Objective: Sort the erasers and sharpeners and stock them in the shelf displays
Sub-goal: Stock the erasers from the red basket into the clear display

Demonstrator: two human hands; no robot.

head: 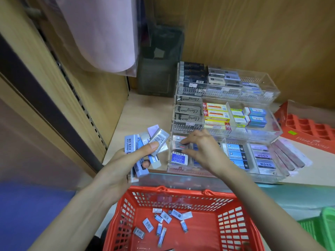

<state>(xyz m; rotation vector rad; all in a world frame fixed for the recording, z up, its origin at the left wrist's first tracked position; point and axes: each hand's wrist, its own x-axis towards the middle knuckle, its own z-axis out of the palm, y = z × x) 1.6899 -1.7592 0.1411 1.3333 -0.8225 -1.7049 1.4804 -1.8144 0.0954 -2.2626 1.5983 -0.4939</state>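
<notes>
Left hand (125, 160): lower left of centre, clamped on a fanned bundle of sleeved erasers (145, 142), thumb pressing across the top one.

Right hand (204, 151): centre frame, forefinger and thumb apparently pinching one wrapped eraser (176, 146) over the front-left compartment of the lowest tier.

Shelf (145, 115): pale wood board, centre, carrying the display.

Tiered acrylic display (261, 82): three clear steps, centre right, mostly stocked in rows by brand. The upper-right compartment looks unfilled.

Red basket (232, 223): bottom centre, below the shelf edge.

Loose erasers (165, 217): about ten, scattered flat on the basket floor and not yet sorted.

Handling, by judgement: items are light, stiff little blocks, not fragile. Film wrap and glossy sleeves look slick, so the fanned bundle could slide apart under uneven thumb pressure. Take each singly by the two long edges of its sleeve and lower it flat into its compartment. Thin acrylic dividers leave little finger room, so release from above.
</notes>
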